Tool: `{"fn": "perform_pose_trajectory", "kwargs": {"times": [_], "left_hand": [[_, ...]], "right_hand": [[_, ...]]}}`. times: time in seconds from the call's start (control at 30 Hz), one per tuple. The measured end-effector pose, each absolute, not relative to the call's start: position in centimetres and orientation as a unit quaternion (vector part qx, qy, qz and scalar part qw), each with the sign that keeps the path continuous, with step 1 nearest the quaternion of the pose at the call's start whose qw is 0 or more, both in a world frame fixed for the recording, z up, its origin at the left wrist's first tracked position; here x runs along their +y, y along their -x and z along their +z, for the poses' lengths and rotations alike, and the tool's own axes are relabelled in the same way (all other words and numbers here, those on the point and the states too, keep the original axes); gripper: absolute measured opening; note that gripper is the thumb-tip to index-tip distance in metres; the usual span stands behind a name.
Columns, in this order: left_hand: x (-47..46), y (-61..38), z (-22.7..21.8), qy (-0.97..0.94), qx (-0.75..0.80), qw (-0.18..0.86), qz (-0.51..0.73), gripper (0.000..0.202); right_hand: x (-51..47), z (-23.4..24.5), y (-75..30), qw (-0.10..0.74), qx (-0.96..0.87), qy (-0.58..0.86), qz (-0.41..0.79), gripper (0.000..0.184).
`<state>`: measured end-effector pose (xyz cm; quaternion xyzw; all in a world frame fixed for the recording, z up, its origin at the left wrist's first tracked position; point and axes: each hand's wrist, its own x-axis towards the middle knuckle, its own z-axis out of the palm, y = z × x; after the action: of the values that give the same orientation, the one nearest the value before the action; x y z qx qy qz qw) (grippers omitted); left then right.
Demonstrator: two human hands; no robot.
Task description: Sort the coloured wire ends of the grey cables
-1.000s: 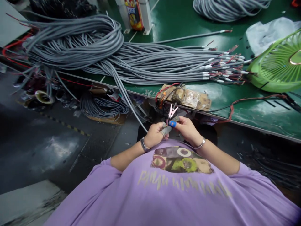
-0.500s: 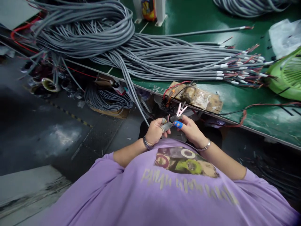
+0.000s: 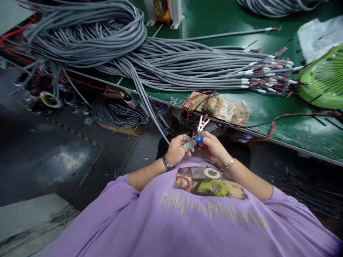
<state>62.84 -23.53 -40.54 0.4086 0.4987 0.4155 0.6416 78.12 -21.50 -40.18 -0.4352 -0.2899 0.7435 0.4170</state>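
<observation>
My left hand (image 3: 175,149), with grey wraps on its thumb and finger, is closed around the end of a grey cable (image 3: 157,125) that hangs over the bench edge. Thin reddish wires (image 3: 192,135) stick up at its fingertips. Close beside it, my right hand (image 3: 214,149) pinches at these wires with a blue-banded thumb and a grey-wrapped finger; the exact pinch point is largely covered. A pale pink clothespin (image 3: 202,124) stands just beyond the right fingertips, and I cannot tell whether they touch it.
Many grey cables (image 3: 187,67) with stripped ends lie across the green bench (image 3: 214,21). At the bench edge sits a stained wooden board (image 3: 227,110) with red and black leads. A green fan (image 3: 321,78) stands on the right. Below hangs a coiled dark cable (image 3: 118,116).
My right hand has moved slightly left, and its thumb has shifted against the grey-wrapped finger. My left hand keeps its grip. The whole view has shifted a little.
</observation>
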Motion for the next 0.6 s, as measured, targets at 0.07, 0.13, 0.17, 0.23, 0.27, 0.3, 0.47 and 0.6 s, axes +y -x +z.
{"fn": "perform_pose_trajectory", "kwargs": {"times": [0.07, 0.13, 0.17, 0.23, 0.27, 0.3, 0.47, 0.6], "left_hand": [[-23.52, -62.74, -40.54, -0.405, 0.49, 0.652, 0.414, 0.035], [-23.52, -62.63, -40.35, -0.41, 0.491, 0.652, 0.406, 0.033], [-23.52, -62.59, -40.22, -0.415, 0.493, 0.65, 0.403, 0.032], [-23.55, -62.54, -40.02, -0.423, 0.495, 0.645, 0.399, 0.028], [-23.58, -62.53, -39.98, -0.427, 0.496, 0.643, 0.398, 0.027], [-23.61, -62.53, -39.99, -0.429, 0.498, 0.64, 0.398, 0.026], [-23.68, -62.47, -40.52, -0.374, 0.506, 0.64, 0.442, 0.032], [-23.5, -62.29, -40.67, -0.39, 0.503, 0.669, 0.384, 0.034]], "right_hand": [[-21.53, -40.23, -78.15, 0.429, -0.302, 0.433, 0.733, 0.018], [-21.5, -40.17, -78.22, 0.427, -0.343, 0.438, 0.713, 0.022], [-21.48, -40.09, -78.24, 0.422, -0.364, 0.44, 0.705, 0.025], [-21.42, -39.87, -78.22, 0.411, -0.394, 0.438, 0.696, 0.031], [-21.38, -39.77, -78.17, 0.408, -0.403, 0.436, 0.693, 0.032], [-21.34, -39.72, -78.1, 0.408, -0.407, 0.436, 0.692, 0.034], [-21.16, -40.11, -77.68, 0.416, -0.341, 0.433, 0.724, 0.037], [-21.3, -40.3, -77.6, 0.403, -0.332, 0.44, 0.731, 0.036]]}}
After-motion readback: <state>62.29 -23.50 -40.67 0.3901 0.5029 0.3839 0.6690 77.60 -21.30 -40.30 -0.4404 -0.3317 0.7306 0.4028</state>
